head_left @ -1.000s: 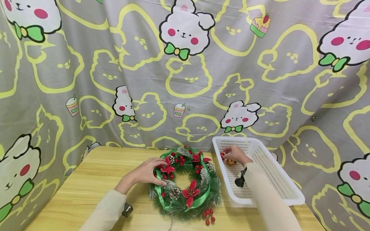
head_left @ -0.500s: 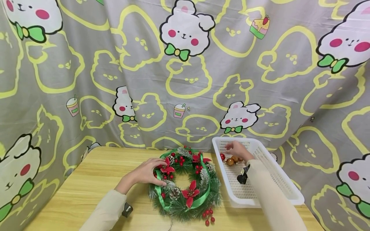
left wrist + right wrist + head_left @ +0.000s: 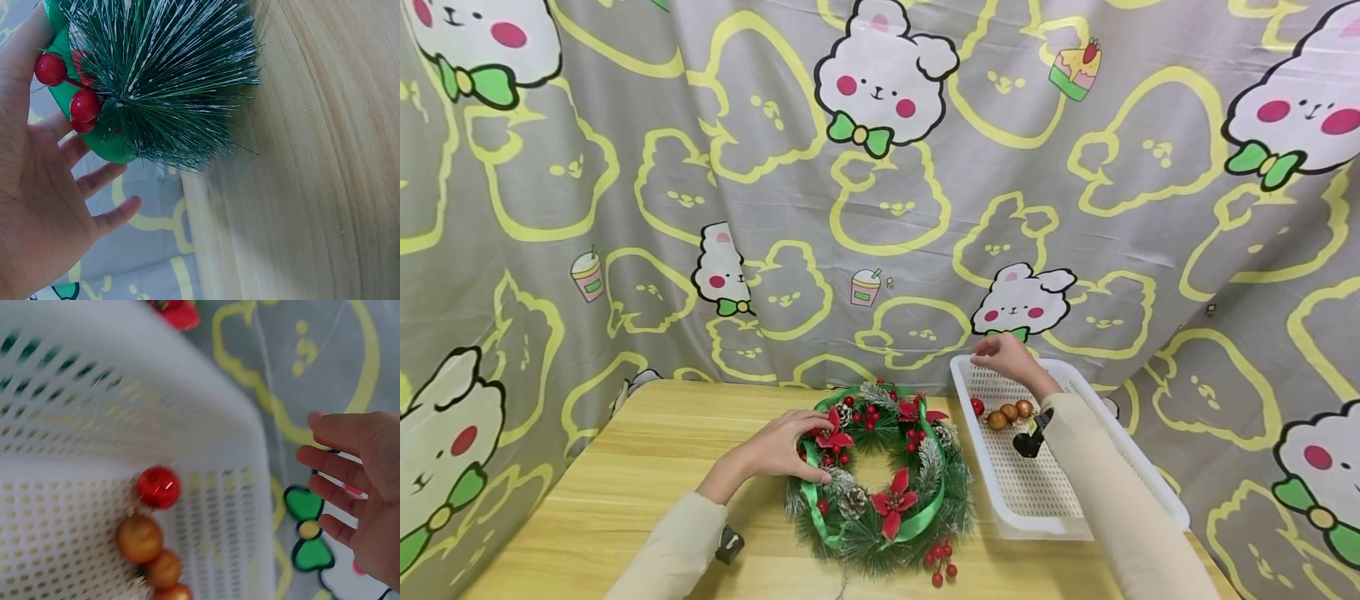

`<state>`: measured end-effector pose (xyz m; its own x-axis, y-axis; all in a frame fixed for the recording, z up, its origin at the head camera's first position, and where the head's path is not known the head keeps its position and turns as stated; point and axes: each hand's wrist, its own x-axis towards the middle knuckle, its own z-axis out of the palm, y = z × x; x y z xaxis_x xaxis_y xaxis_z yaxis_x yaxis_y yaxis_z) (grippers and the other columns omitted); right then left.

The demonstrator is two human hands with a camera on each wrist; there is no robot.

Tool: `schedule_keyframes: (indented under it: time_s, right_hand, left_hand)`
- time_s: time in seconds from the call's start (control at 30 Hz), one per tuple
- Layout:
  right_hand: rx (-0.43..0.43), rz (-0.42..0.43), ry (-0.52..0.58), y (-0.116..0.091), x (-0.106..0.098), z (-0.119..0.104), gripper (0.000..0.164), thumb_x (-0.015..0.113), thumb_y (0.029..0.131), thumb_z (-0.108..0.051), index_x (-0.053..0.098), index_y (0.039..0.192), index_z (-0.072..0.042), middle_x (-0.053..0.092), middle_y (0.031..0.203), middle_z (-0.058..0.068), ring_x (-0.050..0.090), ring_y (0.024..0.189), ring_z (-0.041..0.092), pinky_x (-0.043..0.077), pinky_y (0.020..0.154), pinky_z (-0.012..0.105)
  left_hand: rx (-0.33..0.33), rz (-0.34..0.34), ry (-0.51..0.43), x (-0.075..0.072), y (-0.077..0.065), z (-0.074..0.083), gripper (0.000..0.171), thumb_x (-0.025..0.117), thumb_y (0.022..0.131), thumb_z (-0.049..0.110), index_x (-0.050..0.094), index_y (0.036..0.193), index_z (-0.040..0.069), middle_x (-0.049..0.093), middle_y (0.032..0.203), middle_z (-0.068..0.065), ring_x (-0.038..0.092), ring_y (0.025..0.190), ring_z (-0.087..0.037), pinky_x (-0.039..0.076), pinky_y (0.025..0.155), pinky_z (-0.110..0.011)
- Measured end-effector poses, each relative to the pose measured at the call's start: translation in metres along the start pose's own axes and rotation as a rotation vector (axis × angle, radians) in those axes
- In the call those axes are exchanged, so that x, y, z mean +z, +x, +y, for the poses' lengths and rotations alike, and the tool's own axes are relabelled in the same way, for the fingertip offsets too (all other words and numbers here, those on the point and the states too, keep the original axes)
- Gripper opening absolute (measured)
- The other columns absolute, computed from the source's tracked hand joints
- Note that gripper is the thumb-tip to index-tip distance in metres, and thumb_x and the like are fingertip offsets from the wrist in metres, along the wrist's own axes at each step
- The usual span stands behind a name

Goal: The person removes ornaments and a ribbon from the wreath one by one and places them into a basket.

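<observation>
A green Christmas wreath (image 3: 880,546) lies on the wooden table, with a green ribbon (image 3: 922,521), red flowers (image 3: 895,503), pine cones (image 3: 853,502) and red berries. My left hand (image 3: 778,446) rests on its left side. In the left wrist view those fingers (image 3: 103,179) are loosely spread beside the ribbon and needles; the little finger is free. My right hand (image 3: 1009,357) is above the back rim of a white plastic basket (image 3: 1000,508), holding nothing visible, with its fingers (image 3: 334,464) relaxed. Inside lie a red ball ornament (image 3: 158,487) and several gold ball ornaments (image 3: 139,538).
A sprig of red berries (image 3: 942,560) sticks out at the wreath's front right. Behind the wooden table (image 3: 647,450) hangs a grey cartoon curtain (image 3: 790,208). The basket stands close to the wreath's right side.
My right hand has left the ball ornaments and risen toward the basket's back rim, uncovering more gold balls. My left hand and the wreath have stayed in place.
</observation>
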<state>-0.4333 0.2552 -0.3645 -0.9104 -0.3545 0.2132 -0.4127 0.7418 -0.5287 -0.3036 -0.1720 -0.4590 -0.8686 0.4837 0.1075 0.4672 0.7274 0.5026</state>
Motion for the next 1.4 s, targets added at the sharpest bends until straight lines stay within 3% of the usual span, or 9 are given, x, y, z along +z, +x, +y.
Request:
schedule_keyframes:
  time_s: [0.43,0.67,0.93,1.17,1.4]
  right_hand:
    - [-0.042,-0.220,0.156,0.018,0.009,-0.060,0.035,0.067,0.100,-0.018,0.068,0.129,0.002,0.069,0.130,0.022,0.066,0.117,0.033,0.053,0.101,0.049]
    - [-0.047,-0.306,0.161,0.023,0.020,-0.081,0.032,0.072,0.096,-0.016,0.071,0.124,0.000,0.073,0.121,0.017,0.070,0.112,0.029,0.055,0.100,0.045]
    - [-0.088,-0.367,0.148,0.026,0.030,-0.090,0.030,0.074,0.094,-0.013,0.073,0.119,0.003,0.077,0.112,0.014,0.073,0.103,0.022,0.057,0.096,0.038]
    - [-0.012,-0.388,0.101,0.029,0.048,-0.091,0.028,0.073,0.094,-0.011,0.074,0.119,0.001,0.074,0.121,0.017,0.069,0.113,0.029,0.056,0.099,0.041]
    - [0.007,-0.441,0.068,0.029,0.058,-0.092,0.028,0.071,0.096,-0.011,0.074,0.121,-0.001,0.073,0.125,0.014,0.067,0.118,0.030,0.055,0.101,0.045]
  left_hand:
    - [0.002,-0.001,0.000,-0.001,0.000,-0.001,0.088,0.084,0.074,0.061,0.056,0.146,0.019,0.044,0.157,-0.013,0.038,0.146,-0.040,0.035,0.110,-0.070]
    - [0.007,0.000,0.006,0.000,0.001,-0.001,0.088,0.084,0.074,0.061,0.057,0.146,0.019,0.045,0.157,-0.013,0.038,0.146,-0.040,0.035,0.111,-0.070]
    - [0.012,0.002,0.012,0.000,0.002,-0.003,0.088,0.084,0.073,0.062,0.057,0.145,0.019,0.045,0.156,-0.012,0.039,0.146,-0.040,0.036,0.111,-0.069]
    - [0.005,-0.001,0.009,0.000,0.002,-0.003,0.088,0.084,0.074,0.063,0.057,0.145,0.020,0.045,0.157,-0.012,0.039,0.146,-0.040,0.036,0.110,-0.070]
    - [-0.004,-0.003,0.011,0.000,0.001,-0.002,0.087,0.083,0.074,0.063,0.056,0.146,0.021,0.044,0.158,-0.012,0.039,0.146,-0.040,0.036,0.111,-0.069]
